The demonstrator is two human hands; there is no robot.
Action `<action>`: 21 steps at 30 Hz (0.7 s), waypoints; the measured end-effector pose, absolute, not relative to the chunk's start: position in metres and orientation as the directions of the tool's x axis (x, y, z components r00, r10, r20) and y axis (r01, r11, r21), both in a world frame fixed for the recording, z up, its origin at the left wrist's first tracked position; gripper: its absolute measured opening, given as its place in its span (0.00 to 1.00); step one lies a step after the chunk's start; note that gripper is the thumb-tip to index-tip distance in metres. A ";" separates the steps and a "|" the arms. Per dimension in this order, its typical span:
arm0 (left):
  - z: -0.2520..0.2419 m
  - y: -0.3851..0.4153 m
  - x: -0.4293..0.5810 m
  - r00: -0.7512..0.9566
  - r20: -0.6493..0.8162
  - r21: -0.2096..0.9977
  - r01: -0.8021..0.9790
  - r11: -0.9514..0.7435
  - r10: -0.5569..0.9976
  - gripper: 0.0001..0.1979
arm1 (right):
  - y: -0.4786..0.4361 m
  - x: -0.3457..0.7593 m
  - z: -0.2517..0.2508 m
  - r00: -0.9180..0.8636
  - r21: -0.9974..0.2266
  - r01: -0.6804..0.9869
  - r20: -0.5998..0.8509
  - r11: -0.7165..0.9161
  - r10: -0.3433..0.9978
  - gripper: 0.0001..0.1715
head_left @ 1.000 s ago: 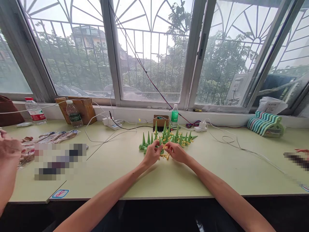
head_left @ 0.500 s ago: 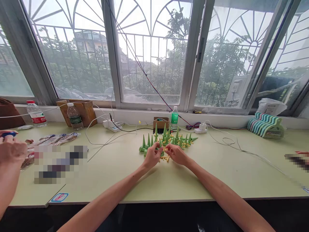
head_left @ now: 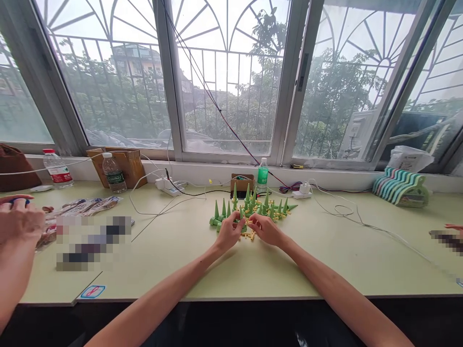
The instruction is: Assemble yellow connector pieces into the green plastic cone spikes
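Note:
My left hand [head_left: 230, 230] is closed on a green plastic cone [head_left: 241, 211], whose tip shows between thumb and fingers. Close beside it, my right hand [head_left: 265, 228] pinches a small yellow peg [head_left: 249, 222], partly hidden by the fingertips. Behind both hands several green cones [head_left: 266, 198] stand upright on the table, and others [head_left: 214, 221] lie at the left of the group. Small yellow pegs [head_left: 252, 236] are scattered in front of the hands and among the cones.
The pale table [head_left: 173, 260] runs along the window. Behind the cones stand a small cardboard box [head_left: 242, 181] and a green-labelled bottle [head_left: 263, 174]. Cables and a power strip [head_left: 170, 188] lie at the back. A co-worker's hand [head_left: 21, 221] is at the left; green hangers [head_left: 401, 188] stand right.
The whole view has shifted slightly. My hands stay close together at the cone and peg, with the fingers barely moved. The co-worker's hand at the left shows a little more.

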State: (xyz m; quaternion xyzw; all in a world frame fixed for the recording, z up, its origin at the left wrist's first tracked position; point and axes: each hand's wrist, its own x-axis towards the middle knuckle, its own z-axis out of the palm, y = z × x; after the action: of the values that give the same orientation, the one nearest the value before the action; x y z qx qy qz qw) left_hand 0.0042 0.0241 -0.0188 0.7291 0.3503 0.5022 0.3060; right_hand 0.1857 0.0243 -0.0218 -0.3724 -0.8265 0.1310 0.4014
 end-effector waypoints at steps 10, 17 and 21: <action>-0.019 0.024 0.005 0.243 0.520 0.796 0.208 -0.568 0.819 0.12 | 0.023 0.187 -0.020 -0.404 -0.531 0.503 0.553 0.681 0.729 0.12; -0.019 0.025 0.005 0.241 0.537 0.785 0.210 -0.583 0.809 0.12 | 0.023 0.186 -0.020 -0.401 -0.526 0.510 0.554 0.680 0.729 0.12; -0.018 0.025 0.005 0.246 0.523 0.791 0.218 -0.572 0.816 0.13 | 0.023 0.186 -0.020 -0.406 -0.524 0.506 0.557 0.686 0.725 0.12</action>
State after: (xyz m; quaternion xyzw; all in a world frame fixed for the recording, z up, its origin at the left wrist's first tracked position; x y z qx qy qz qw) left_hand 0.0047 0.0246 -0.0179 0.7310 0.3536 0.5017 0.2981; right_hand 0.1863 0.0226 -0.0199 -0.3719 -0.8270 0.1374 0.3985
